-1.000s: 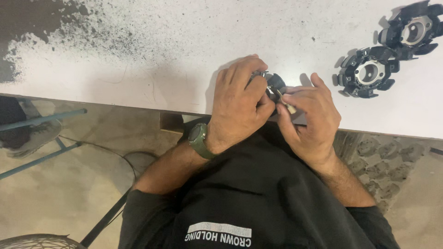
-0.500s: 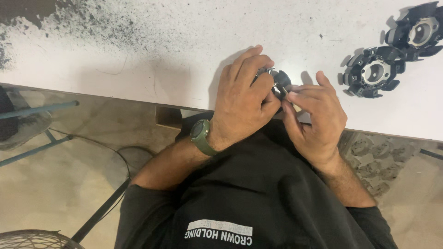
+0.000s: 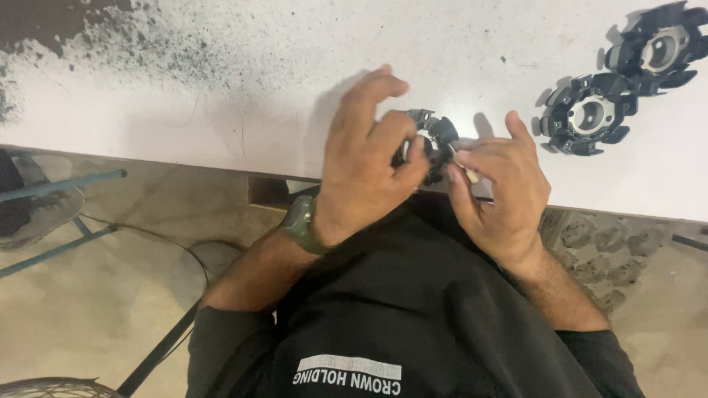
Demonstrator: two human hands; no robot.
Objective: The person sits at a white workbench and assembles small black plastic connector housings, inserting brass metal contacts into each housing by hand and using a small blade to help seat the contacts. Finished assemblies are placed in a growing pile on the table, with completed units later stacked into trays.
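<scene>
My left hand (image 3: 365, 158) grips a black toothed ring part (image 3: 431, 136) at the near edge of the white table (image 3: 221, 110); its index and middle fingers are lifted off the part. My right hand (image 3: 501, 188) pinches a small pale piece (image 3: 466, 171) against the same part from the right. Much of the part is hidden behind my fingers. A green watch (image 3: 301, 223) sits on my left wrist.
Two more black toothed ring parts (image 3: 586, 114) (image 3: 656, 48) lie on the table at the far right. Dark powder (image 3: 66, 29) is scattered over the table's far left. Below the table edge are a rough floor, metal frame legs (image 3: 59, 184) and a wire fan guard (image 3: 51, 388).
My left hand's upper fingers have lifted and spread away from the part, showing more of it. Both hands stay at the table edge.
</scene>
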